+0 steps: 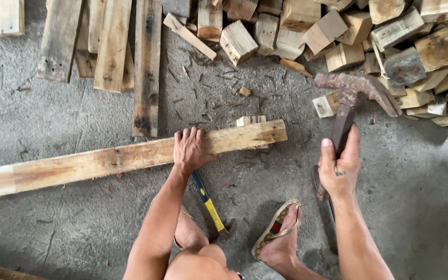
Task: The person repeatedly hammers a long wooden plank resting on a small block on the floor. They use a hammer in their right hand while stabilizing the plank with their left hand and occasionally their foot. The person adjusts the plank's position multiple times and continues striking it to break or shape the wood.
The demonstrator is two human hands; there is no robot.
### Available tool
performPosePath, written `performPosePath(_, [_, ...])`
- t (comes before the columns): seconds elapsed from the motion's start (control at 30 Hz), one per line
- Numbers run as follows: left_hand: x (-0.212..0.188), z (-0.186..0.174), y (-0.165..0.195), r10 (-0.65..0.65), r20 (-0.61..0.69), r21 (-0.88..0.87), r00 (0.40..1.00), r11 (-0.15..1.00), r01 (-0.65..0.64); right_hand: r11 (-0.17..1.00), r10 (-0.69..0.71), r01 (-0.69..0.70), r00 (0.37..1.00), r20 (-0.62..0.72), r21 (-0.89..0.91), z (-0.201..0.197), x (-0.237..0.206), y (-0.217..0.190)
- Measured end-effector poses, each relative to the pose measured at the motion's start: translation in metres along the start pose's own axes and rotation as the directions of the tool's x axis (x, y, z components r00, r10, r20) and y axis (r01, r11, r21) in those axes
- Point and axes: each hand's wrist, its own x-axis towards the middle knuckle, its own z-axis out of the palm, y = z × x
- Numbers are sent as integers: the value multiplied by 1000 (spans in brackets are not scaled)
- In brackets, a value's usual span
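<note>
Concrete floor (pixel 79 218) bearing long plank (pixel 105 161); your left hand (pixel 190 148) pressing spread fingers onto it, right hand (pixel 338 166) gripping rusty claw hammer (pixel 356 91) raised beside plank's end.

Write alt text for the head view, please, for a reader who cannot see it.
A left hand presses a long plank onto a concrete floor, while the right hand holds up a rusty claw hammer. A wood block pile lies behind; a yellow-handled hammer lies under the plank.
</note>
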Motion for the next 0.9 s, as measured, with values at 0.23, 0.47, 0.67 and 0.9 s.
performPosePath(0.23, [1, -2, 2, -13, 44, 28, 999, 1000, 12, 806, 388, -106, 837, 385, -582, 25, 22, 27])
performPosePath(0.47, [4, -4, 1, -3, 44, -5, 999, 1000, 3, 964, 158, -126, 980, 122, -235, -6, 23, 2])
performPosePath(0.67, [1, -3, 5, 8, 27, -20, 1000, 1000, -8, 793, 463, -140, 771, 438, -593, 24, 43, 11])
performPosePath(0.9, [0, -3, -1, 48, -115, -64, 992, 996, -56, 932, 68, 68, 931, 358, -356, -21, 51, 24])
